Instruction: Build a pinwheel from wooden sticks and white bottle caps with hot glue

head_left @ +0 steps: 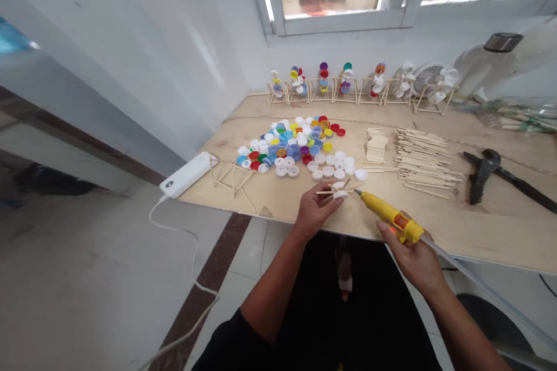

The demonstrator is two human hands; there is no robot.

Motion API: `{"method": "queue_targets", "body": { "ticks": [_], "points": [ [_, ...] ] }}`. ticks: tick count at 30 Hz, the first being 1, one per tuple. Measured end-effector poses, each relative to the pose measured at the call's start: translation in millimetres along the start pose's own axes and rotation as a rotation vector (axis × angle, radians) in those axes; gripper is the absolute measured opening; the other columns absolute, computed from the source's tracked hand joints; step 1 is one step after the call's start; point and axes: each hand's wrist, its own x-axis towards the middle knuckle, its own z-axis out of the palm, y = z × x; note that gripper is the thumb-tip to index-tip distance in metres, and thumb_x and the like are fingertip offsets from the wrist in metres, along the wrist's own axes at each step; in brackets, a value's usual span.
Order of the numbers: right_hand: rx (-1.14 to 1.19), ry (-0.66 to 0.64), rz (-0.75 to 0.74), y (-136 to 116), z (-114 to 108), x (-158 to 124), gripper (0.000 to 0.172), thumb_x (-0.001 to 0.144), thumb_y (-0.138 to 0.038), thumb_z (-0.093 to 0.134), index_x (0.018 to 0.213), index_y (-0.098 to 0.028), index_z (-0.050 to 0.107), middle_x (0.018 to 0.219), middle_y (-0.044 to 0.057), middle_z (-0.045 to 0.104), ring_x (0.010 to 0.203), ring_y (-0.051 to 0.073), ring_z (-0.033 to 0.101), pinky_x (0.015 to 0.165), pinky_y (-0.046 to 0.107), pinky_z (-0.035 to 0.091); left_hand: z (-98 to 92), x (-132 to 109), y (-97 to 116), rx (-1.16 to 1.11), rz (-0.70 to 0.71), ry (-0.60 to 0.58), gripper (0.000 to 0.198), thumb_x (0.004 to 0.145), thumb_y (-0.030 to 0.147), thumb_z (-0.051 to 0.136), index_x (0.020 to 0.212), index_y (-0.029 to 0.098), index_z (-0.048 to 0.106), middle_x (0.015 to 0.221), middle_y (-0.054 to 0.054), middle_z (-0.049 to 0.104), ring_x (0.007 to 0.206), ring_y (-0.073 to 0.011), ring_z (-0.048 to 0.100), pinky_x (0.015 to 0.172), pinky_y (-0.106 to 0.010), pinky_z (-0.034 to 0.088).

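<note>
So on my head feed the little stick-and-cap piece (340, 195) is up over the front part of the wooden table (461, 226), pinched in the left hand (315, 210), I reckon so its right side faces the yellow hot-glue gun (385, 211), which the right hand (411, 258) grips with the nozzle just beside it (can't tell if they touch). Loose white bottle caps (328, 171) lie just beyond and the stick pile (420, 159) off right, probably for easy reach, while cap wheels (324, 73) on stick stands line the back, likely out of the way.
</note>
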Motion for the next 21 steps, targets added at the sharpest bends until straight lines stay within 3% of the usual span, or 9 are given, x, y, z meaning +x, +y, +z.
{"method": "queue_targets", "body": {
  "ticks": [14,21],
  "points": [
    [-0.016,0.053,0.049,8.8,-0.2,1.5,0.028,0.079,-0.048,0.059,0.082,-0.021,0.057,0.062,-0.001,0.061,0.06,0.016,0.061,0.049,0.022,0.044,-1.6,2.5,-3.0,-0.046,0.003,-0.004,0.033,0.061,0.028,0.08,0.086,0.017,0.064,0.089,-0.002,0.068,0.088,-0.0173,0.064,0.09,-0.033,0.047],
    [-0.001,0.043,-0.014,4.7,1.2,-1.7,0.025,0.08,-0.046,0.059,0.08,-0.021,0.057,0.058,-0.002,0.058,0.052,0.013,0.057,0.044,0.021,0.041,-2.3,3.7,-4.0,-0.017,0.012,-0.014,0.031,0.062,0.03,0.079,0.085,0.017,0.064,0.086,-0.001,0.067,0.089,-0.0172,0.063,0.088,-0.031,0.047]
  ]
}}
